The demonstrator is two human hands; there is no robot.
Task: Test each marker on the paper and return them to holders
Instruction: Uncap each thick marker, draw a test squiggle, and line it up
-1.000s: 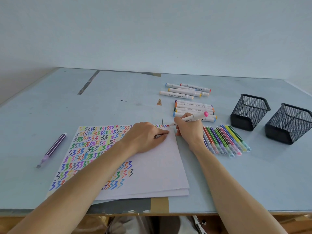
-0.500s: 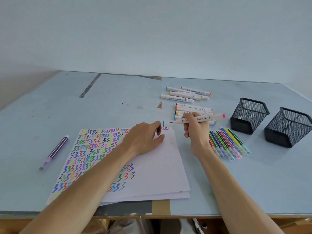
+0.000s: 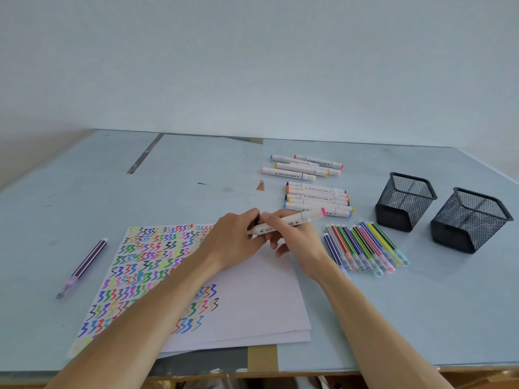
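White pink-capped marker [image 3: 292, 221] pinched by right hand [image 3: 295, 237] above the paper's [image 3: 252, 299] far edge, its near end gripped by left hand [image 3: 236, 240], two mesh holders [image 3: 404, 202] stood near the tabletop's right edge.

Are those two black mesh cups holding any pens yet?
Empty, as far as visible. Light shows through the mesh of the near holder and the far-right holder, and no marker sticks out of either.

Nothing is reading legibly: black print is showing on the white marker barrels [image 3: 316, 195], too small and blurred to make out.
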